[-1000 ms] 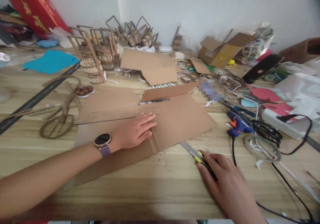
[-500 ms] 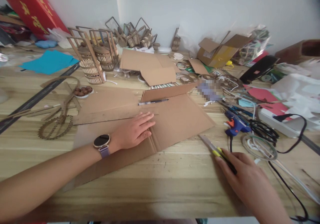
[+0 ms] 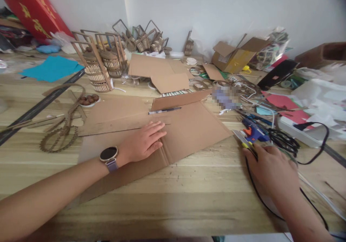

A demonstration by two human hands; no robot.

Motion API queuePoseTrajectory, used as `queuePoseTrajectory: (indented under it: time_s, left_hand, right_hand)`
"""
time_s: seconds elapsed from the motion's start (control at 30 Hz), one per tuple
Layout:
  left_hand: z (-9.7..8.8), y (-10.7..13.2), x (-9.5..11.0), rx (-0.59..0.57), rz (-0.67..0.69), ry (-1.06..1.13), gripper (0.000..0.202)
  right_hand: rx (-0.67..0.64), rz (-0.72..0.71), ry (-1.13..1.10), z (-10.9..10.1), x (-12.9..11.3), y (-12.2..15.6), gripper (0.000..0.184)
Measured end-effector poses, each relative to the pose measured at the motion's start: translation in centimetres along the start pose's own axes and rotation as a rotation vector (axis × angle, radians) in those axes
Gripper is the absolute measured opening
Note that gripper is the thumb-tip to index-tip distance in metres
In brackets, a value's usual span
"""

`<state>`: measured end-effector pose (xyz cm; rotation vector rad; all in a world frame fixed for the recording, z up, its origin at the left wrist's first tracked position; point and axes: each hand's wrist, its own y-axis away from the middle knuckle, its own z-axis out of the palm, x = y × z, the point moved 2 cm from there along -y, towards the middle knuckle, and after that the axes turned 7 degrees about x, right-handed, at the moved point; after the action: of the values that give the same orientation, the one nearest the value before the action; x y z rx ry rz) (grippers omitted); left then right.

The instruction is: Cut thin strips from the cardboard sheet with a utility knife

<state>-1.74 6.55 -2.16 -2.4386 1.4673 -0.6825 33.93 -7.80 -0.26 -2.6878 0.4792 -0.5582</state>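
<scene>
- Our left hand is lying palm-down, fingers lightly spread and gripping nothing, on the brown cardboard, just beside its ridged crease.
- Our right hand, just past three o'clock from the left, is gripping a utility knife; its flat metal blade is pointing to ten o'clock near the cardboard's right corner. Whether they are touching, we cannot tell.
- For good control, we should be spreading the left palm's pressure evenly and holding the bare blade low, clear of our fingers.
- Smooth, matt panels are lying flat; at one o'clock from the left hand a stiff flap is standing, with a slim pen just below.
- At the right hand's eleven o'clock, a blue glue gun is lying.
- Toward half past ten from the left hand, slatted baskets are standing on the pale-grained table.
</scene>
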Motion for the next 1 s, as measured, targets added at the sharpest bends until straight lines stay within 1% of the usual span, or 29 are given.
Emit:
queuePoseTrajectory:
  time_s: [0.1, 0.2, 0.3, 0.53, 0.63, 0.73, 0.83, 1.0]
  left_hand:
    - [-0.1, 0.0, 0.1, -0.004, 0.000, -0.005, 0.049]
    - [-0.1, 0.0, 0.1, -0.011, 0.011, -0.016, 0.051]
    - [-0.1, 0.0, 0.1, -0.013, 0.016, -0.022, 0.050]
    - [-0.1, 0.0, 0.1, -0.009, 0.019, -0.014, 0.051]
    - [0.0, 0.0, 0.0, -0.004, 0.012, -0.009, 0.048]
    - [0.0, 0.0, 0.0, -0.005, 0.013, -0.004, 0.048]
    - [0.0, 0.0, 0.0, -0.003, 0.005, -0.002, 0.049]
    - [-0.2, -0.1, 0.1, -0.005, -0.002, 0.001, 0.049]
  right_hand:
    - [0.022, 0.002, 0.014, 0.1, 0.2, -0.1, 0.040]
    - [0.036, -0.027, 0.068, -0.2, 0.0, -0.2, 0.036]
    - [0.031, -0.059, 0.098, -0.4, -0.4, -0.3, 0.036]
    - [-0.038, -0.043, -0.047, 0.3, -0.3, -0.2, 0.042]
    - [-0.030, -0.040, -0.069, 0.5, -0.5, -0.2, 0.044]
    - [-0.018, -0.054, -0.114, 0.4, -1.3, 0.0, 0.044]
    - [-0.019, -0.114, -0.170, 0.1, -2.5, 0.4, 0.045]
    - [-0.011, -0.210, -0.316, -1.2, -4.4, 1.5, 0.041]
